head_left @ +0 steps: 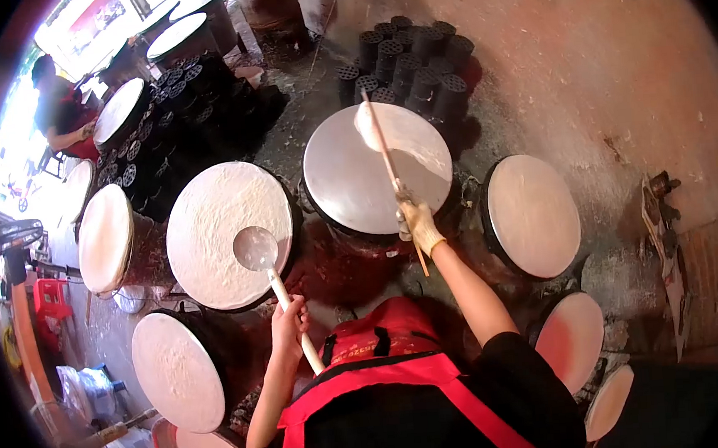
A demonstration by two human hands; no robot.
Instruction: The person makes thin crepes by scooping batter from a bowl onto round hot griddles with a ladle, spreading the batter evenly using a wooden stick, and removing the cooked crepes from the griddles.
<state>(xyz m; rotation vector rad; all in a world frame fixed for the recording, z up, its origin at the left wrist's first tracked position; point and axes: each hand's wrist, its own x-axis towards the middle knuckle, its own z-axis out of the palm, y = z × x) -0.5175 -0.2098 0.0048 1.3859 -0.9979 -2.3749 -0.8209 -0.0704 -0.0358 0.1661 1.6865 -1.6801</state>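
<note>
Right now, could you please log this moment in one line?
left hand: holds ladle over coated plate | gloved right hand: holds stick over partly bare plate

The stick (380,139) is over the middle griddle (347,173); briquettes (406,72) stand behind that griddle; the ladle (255,248) is over the griddle immediately left (205,222); another griddle (533,216) stands right.

What looks like a food workshop, round griddles (355,184) standing close together, pale batter-like layers (218,210) on some, a long-handled ladle (254,249), black pierced fuel blocks (406,72) in stacks, a stained floor (310,96), another person (61,110) beyond the stacks.
</note>
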